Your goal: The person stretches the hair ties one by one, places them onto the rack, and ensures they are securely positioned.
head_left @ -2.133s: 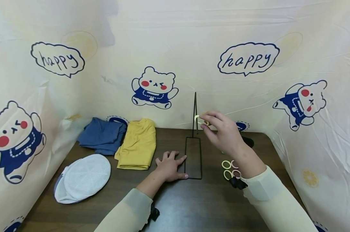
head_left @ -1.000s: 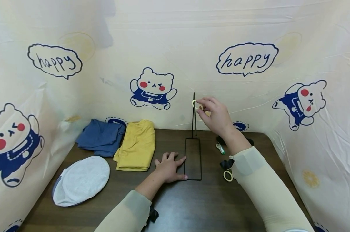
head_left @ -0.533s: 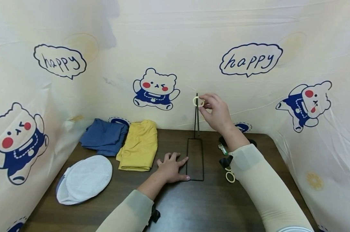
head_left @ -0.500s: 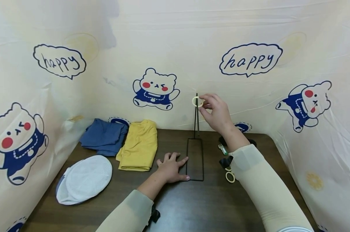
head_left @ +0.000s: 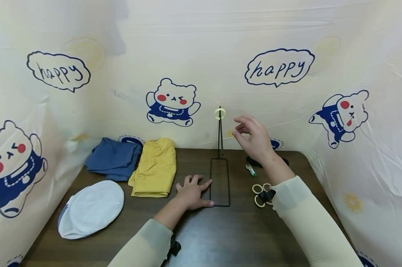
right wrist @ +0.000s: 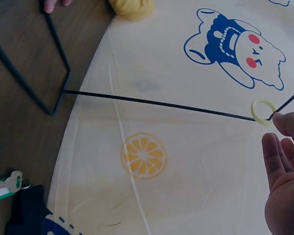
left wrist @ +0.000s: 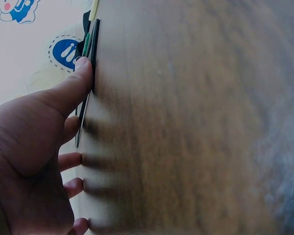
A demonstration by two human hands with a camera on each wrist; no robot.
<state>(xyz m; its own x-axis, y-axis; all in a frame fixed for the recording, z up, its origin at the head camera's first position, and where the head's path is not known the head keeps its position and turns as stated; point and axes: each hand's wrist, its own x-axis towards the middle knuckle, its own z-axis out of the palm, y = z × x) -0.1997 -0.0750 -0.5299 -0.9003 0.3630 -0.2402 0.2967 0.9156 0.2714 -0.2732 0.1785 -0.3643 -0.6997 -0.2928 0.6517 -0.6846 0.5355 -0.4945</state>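
A black wire stand (head_left: 219, 137) with a rectangular base rises at the middle back of the table. A pale yellow ring (head_left: 215, 114) hangs near its top. My right hand (head_left: 255, 139) is just right of the ring in the head view, fingers loosely bent and holding nothing. Its thumb comes close to the ring and the stand's end in the right wrist view. My left hand (head_left: 191, 193) lies spread on the table, thumb and index finger resting on the left bar of the stand's base.
Several yellow and pink rings (head_left: 253, 190) lie right of the stand, partly behind the right wrist strap. A key with a green tag (head_left: 251, 170) and a black item (head_left: 253, 161) lie behind them. At left are folded blue cloth (head_left: 114, 159), yellow cloth (head_left: 154, 168) and a white cap (head_left: 94, 209).
The right hand carried the ring up to the top of the stand, let go of it and drew back right and slightly down. The left hand has stayed on the base.
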